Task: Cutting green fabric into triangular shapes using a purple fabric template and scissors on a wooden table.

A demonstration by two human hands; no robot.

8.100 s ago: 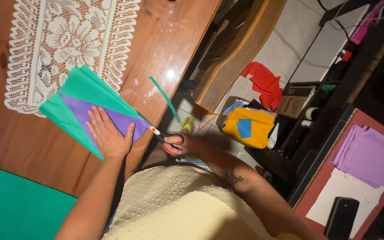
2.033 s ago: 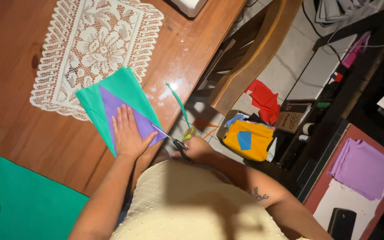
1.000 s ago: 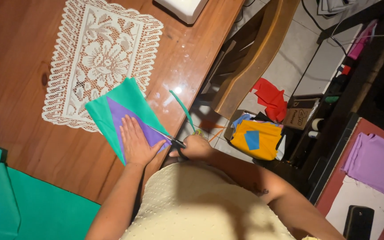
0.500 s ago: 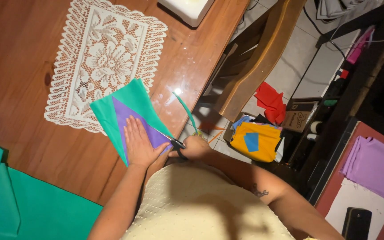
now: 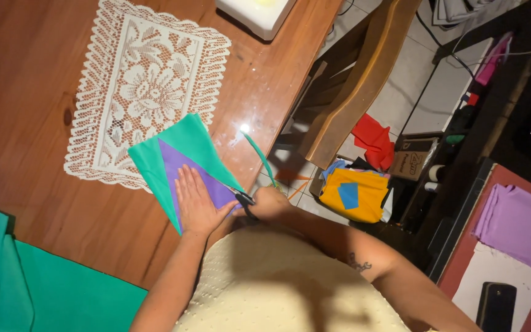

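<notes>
My left hand (image 5: 196, 205) lies flat, fingers spread, on a purple triangle of fabric (image 5: 187, 169) stacked on green fabric (image 5: 185, 142) at the wooden table's (image 5: 38, 86) edge. My right hand (image 5: 270, 203) grips dark-handled scissors (image 5: 241, 197) whose blades meet the fabric's right edge. A thin green strip (image 5: 258, 157) curls up from the cut edge.
A white lace mat (image 5: 142, 86) lies beyond the fabric, and a white machine (image 5: 256, 12) sits at the table's far edge. More green cloth (image 5: 50, 292) lies at the near left. A wooden chair (image 5: 351, 80) stands right. Yellow, red and purple cloths and a phone (image 5: 496, 304) lie farther right.
The view has drifted, so the fabric sits further right in frame. My left hand stays pressed on the purple piece while the scissors stay at its edge with the green strip trailing.
</notes>
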